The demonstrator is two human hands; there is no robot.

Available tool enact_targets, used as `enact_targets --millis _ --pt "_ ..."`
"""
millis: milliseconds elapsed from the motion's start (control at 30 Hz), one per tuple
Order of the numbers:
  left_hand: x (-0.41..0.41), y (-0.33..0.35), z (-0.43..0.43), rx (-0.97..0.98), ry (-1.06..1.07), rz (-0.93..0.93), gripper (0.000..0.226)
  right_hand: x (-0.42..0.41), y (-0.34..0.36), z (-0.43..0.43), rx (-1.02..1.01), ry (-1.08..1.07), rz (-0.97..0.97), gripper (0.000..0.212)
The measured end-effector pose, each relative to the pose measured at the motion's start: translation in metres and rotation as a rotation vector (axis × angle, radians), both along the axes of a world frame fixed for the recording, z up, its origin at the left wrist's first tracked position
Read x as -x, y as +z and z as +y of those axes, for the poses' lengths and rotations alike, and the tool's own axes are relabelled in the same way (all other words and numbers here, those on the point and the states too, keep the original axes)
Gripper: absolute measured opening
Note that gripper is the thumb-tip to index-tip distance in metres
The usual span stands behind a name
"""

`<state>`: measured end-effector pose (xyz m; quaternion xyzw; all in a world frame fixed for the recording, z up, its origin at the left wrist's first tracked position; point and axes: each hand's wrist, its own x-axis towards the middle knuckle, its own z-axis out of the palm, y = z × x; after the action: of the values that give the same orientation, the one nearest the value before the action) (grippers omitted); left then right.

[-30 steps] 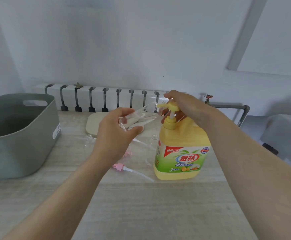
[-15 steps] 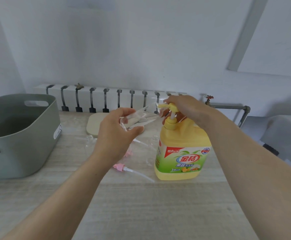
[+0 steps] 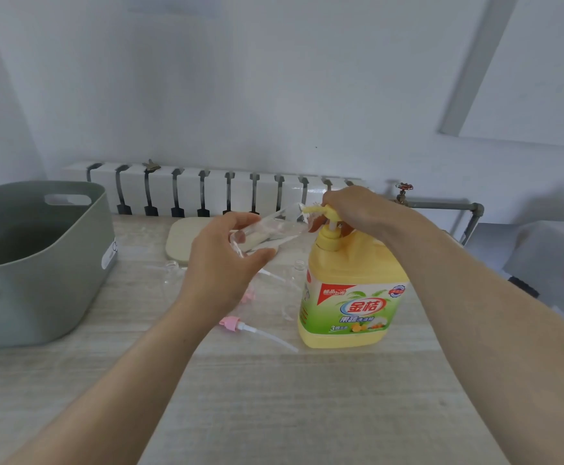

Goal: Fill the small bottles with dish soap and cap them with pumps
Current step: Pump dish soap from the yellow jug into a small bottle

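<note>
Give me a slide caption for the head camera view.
Left hand tilts a small clear bottle to the spout of the yellow dish soap jug while the right hand grips its pump.

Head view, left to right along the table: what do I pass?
Grey tub → left hand gripping the small bottle → dish soap jug, its pump head gripped by the right hand → grey pipe.

Basin (image 3: 39, 263) at the left of the surface (image 3: 274, 397). Soap jug (image 3: 351, 297) right of centre. I log a loose pump (image 3: 237, 325) lying just left of its base. Board (image 3: 183, 239) at the far edge, radiator (image 3: 213, 193) behind it. Left hand (image 3: 220, 263) holds a small bottle (image 3: 267, 226) above the surface, left of the jug's top. Right hand (image 3: 351, 209) curls over the pump head (image 3: 328, 210).
</note>
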<state>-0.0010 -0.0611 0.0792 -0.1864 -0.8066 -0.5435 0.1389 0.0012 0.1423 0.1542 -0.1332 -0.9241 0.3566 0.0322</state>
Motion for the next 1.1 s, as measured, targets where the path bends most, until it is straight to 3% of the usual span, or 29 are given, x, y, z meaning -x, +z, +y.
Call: enact_targets --millis 300,500,667,833,1033,1100 --pt "-0.0019 -0.0002 -0.0003 0.016 0.0 0.004 0.047 -0.0007 -0.0034 0.0015 0.013 0.04 0.025 0.033" --pt "-0.0013 0.0033 0.0014 -0.017 -0.002 -0.014 0.048 -0.0052 -0.0001 0.0034 0.202 0.061 0.054 0.046" --pt "0.0001 0.0039 0.0009 -0.02 0.001 -0.024 0.048 -0.0057 0.0022 0.0025 0.242 0.083 0.053 0.053" --pt "0.0005 0.0034 0.0017 -0.025 0.0 -0.026 0.047 -0.006 0.0001 0.0037 0.179 0.05 0.081 0.04" --pt "0.0003 0.0033 0.0016 -0.014 0.001 -0.02 0.047 -0.0031 -0.0019 0.0045 0.124 0.046 0.07 0.06" --pt "0.0 0.0032 0.0012 -0.014 0.0 -0.022 0.047 -0.0016 -0.0029 0.0052 0.108 0.051 0.075 0.054"
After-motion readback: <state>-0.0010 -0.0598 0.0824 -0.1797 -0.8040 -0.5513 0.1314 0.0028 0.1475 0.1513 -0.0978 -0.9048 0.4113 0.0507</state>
